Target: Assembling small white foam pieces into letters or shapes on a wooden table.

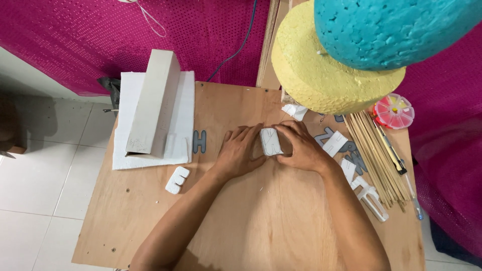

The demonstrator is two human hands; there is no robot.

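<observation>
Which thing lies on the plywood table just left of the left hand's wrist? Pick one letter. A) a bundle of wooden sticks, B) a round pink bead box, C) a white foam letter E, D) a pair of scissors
C: the white foam letter E lies flat on the plywood table left of the left hand, below the white foam sheet.

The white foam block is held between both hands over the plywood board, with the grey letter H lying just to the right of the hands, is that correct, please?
Not quite: the head view shows the grey letter H lying to the left of the hands, beside the white foam sheet. The white foam block is indeed between the left hand and right hand.
</observation>
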